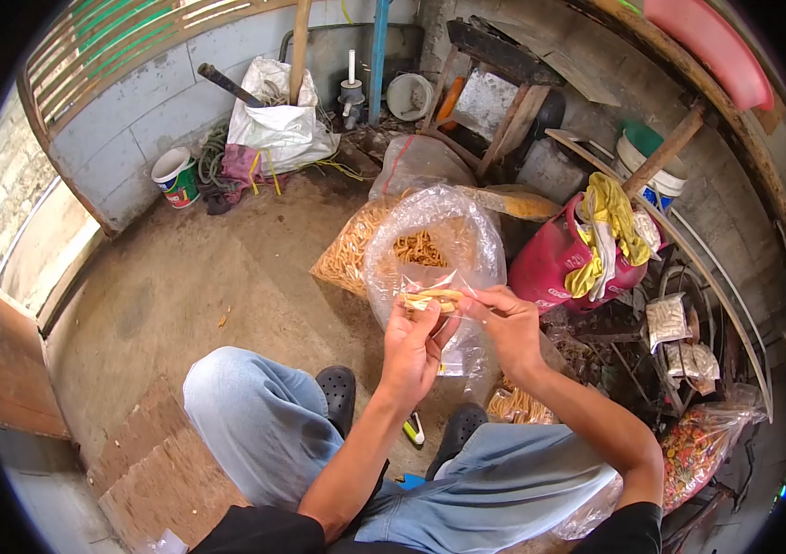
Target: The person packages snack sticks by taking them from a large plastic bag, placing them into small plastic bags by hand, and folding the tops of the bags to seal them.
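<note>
A small clear plastic bag (432,299) with pale yellow stick-shaped snacks in it is held up in front of me. My left hand (414,349) is closed round its lower left side, thumb across the front. My right hand (511,331) pinches the bag's right edge between thumb and fingers. Just beyond both hands stands a large clear plastic bag (382,254), its mouth wide, with brown curled snacks (418,247) inside. More stick snacks (347,247) fill the bag's left side. Below my right wrist, another pile of bagged snacks (515,404) lies near my shoe.
A green-handled cutter (413,428) lies between my shoes. To the right are a dark pink tub (545,258) with yellow cloth (610,222) and a bag of colourful snacks (696,452). A white sack (278,129) and a paint bucket (176,177) stand by the far wall.
</note>
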A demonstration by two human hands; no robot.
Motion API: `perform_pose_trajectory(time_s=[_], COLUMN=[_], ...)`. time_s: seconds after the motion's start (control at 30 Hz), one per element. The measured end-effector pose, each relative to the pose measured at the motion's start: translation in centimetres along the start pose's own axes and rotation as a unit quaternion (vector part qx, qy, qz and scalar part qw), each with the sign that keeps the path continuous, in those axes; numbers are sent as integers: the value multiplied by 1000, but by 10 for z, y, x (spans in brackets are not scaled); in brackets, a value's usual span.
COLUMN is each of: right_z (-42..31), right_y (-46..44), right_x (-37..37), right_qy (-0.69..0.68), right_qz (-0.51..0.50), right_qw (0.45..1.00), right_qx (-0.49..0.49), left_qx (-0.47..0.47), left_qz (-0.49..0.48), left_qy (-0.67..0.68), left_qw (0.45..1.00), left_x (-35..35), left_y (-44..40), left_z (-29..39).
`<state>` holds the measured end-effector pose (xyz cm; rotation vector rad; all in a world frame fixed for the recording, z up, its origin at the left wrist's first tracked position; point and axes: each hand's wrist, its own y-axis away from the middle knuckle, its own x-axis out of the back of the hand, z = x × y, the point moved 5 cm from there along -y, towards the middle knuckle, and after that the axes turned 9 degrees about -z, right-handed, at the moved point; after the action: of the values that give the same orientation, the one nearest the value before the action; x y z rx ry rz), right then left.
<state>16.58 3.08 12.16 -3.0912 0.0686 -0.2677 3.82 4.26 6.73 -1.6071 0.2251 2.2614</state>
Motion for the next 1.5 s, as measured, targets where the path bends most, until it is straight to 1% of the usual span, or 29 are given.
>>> perform_pose_trajectory(time_s=[0.03,0.13,0.27,0.33,0.37,0.43,0.47,0.53,0.67,0.73,0.77,0.83,0.87,0.93,0.97,1.03,1.07,1.13,1.27,1.3,1.33,1.37,1.43,1.47,1.5], right_z=[-2,5,-2,5,4,5,7,6,3,-5,-6,-14,-14,-16,-16,-12,-10,-9,-12,-11,-10,-10,-12,-11,-12], right_y=[0,-2,-3,-2,-2,-2,-2,-3,0,1,1,2,1,1,1,0,-1,-3,-3,-3,-3,-3,-2,-3,-4], right_x=[-3,-5,-1,6,5,5,6,7,-1,-9,-10,-14,-13,-12,-10,-4,-2,1,-6,-9,-10,-10,-5,-2,3], right_qy=[38,30,21,-6,-6,-5,-6,75,69,135,135,191,191,232,232,162,162,214,203,200,198,196,211,209,207], right_qz=[-22,-46,-36,3,3,22,23,12,-28,-86,-86,-112,-112,-133,-133,-109,-109,-104,-119,-141,-162,-161,-139,-138,-127], right_qw=[999,998,999,999,999,995,994,997,997,980,980,965,965,947,947,969,969,957,959,956,952,953,948,949,948], right_qx=[-14,13,9,-42,-43,-102,-102,-23,14,120,119,142,142,178,177,151,151,165,159,164,169,167,193,189,206], left_qx=[-2,3,21,17,15,9,3,-3,-7,-8,-8,-5,-2,-4,-6,-3,1,4,18,19,23,28,28,25,6], left_qz=[-1,0,-14,-17,-21,-15,-8,-3,0,-5,-10,-13,-17,-12,-7,4,14,3,-15,-14,-6,2,19,34,51], left_qy=[-11,-21,-37,-50,-62,-62,-63,-70,-67,-64,-61,-59,-57,-60,-64,-58,-52,-47,-57,-57,-64,-71,-62,-53,-60], left_qw=[1000,1000,999,998,998,998,998,998,998,998,998,998,998,998,998,998,999,999,998,998,998,997,998,998,997], left_x=[0,-2,-1,1,1,-5,-7,-1,-4,0,1,2,1,-2,-4,-6,-5,-1,12,12,11,12,20,25,28], left_y=[0,0,1,2,2,2,2,0,0,-1,-1,0,-1,-1,-1,-1,0,0,-3,-2,-1,-1,-5,-7,-9], left_z=[2,6,5,2,0,1,2,0,3,2,1,2,3,6,8,11,12,13,4,4,5,6,11,16,22])
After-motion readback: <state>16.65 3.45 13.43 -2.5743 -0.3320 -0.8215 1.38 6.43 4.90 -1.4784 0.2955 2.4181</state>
